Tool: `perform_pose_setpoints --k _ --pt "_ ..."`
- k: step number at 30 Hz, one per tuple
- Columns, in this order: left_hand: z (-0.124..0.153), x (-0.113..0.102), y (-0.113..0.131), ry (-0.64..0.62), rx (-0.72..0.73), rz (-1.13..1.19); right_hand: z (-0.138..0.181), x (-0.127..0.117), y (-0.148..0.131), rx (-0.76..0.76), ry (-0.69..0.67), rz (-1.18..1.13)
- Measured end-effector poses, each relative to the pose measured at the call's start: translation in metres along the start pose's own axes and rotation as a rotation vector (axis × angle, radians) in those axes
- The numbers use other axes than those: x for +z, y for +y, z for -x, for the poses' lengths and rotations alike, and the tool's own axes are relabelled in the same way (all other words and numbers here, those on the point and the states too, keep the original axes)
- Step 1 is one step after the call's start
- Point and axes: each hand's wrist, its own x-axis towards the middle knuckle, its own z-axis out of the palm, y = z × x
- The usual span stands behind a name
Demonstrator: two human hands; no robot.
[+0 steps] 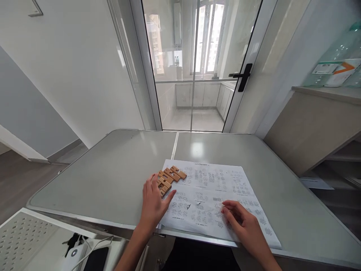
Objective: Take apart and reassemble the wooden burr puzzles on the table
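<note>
Several wooden puzzle pieces (170,175) with cut-out notches lie grouped on the upper left part of a large printed sheet (207,188). My left hand (153,201) rests around the left and near side of the group, thumb stretched away from the fingers. Its fingertips partly hide the nearest pieces, and I cannot tell whether they touch them. Over the sheet's lower right part, my right hand (245,222) hovers or rests with loosely curled fingers, a small gap between thumb and forefinger. Nothing shows in it. Rows of small line drawings cover the sheet.
The grey table (93,180) ends at a glass door (194,94) with a black handle (244,77). At lower left, a white perforated tray (25,241) holds a dark phone (96,259), cables and a white device (75,258). Large bottles (335,64) stand on a shelf at right.
</note>
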Motion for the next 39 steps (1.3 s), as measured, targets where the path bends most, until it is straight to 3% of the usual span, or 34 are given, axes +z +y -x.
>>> perform_pose_setpoints --k 9,21,39 --pt "-0.021 0.025 -0.008 -0.053 -0.007 -0.067 0.0 -0.001 -0.002 0.008 -0.019 -0.05" --pt "-0.035 0.024 -0.02 -0.044 -0.012 -0.011 -0.001 -0.004 -0.002 -0.001 -0.036 -0.036" --pt "-0.034 0.021 -0.014 -0.051 0.022 -0.084 -0.001 -0.004 0.0 0.018 -0.044 -0.019"
